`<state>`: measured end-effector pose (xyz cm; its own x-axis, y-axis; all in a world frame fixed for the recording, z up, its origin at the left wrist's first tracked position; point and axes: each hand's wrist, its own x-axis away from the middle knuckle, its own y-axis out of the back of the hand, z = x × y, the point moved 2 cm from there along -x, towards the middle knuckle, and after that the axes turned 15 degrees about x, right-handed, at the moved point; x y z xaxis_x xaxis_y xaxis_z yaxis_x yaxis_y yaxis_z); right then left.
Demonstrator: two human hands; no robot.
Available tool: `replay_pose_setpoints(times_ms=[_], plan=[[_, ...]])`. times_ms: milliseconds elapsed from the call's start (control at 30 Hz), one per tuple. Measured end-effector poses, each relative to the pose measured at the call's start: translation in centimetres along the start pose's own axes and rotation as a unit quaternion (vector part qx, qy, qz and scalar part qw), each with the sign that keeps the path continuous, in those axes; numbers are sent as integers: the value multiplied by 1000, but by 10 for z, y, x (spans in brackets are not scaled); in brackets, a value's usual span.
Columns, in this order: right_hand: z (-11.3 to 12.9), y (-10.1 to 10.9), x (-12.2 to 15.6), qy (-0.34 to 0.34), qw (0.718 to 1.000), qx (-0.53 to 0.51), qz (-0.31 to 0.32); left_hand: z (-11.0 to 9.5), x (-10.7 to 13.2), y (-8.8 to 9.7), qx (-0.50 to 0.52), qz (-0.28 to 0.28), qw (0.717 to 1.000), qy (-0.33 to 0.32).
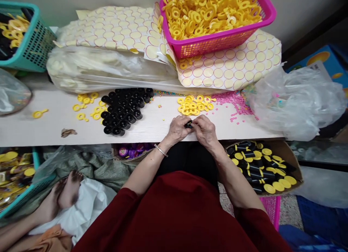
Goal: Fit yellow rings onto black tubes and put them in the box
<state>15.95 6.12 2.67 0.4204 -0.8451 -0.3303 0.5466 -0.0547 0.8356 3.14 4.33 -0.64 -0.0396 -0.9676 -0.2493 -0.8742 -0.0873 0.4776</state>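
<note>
Our fingers [193, 123] are curling in from both sides and pinching a small black tube [188, 124] between them; our left hand [178, 128] and right hand [205, 130] are meeting knuckle to knuckle at the near edge of the surface [40, 130], with the tube almost hidden in the grip, so we cannot tell whether anything is fitted to it. We are sitting at the long pale surface, our red sleeves filling the bottom of the view; clear plastic bags [296, 103] are bulging at the far right; sheets of round stickers [231, 69] are lying stacked along the back, and a pink basket [217, 43] heaped with yellow rings is resting on them; a teal basket [35, 45] is standing at the far left corner. Below the surface on our right, a cardboard box [296, 165] is holding black tubes with yellow caps. A cluster of upright black tubes [125, 110] is standing well left of our hands; a small pile of yellow rings [194, 105] is lying just beyond our fingers, with pink beads [236, 101] spreading beside it on the right; more yellow rings [88, 107] are lying scattered left of the cluster. A thin bracelet [161, 150] is circling our left wrist.
</note>
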Motion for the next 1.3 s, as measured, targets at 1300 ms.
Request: replay_pose_setpoints(times_ms=[1300], plan=[[-106,3,-62,-186,970,156,1,4,-2,3,-1,-3,1000,-3]])
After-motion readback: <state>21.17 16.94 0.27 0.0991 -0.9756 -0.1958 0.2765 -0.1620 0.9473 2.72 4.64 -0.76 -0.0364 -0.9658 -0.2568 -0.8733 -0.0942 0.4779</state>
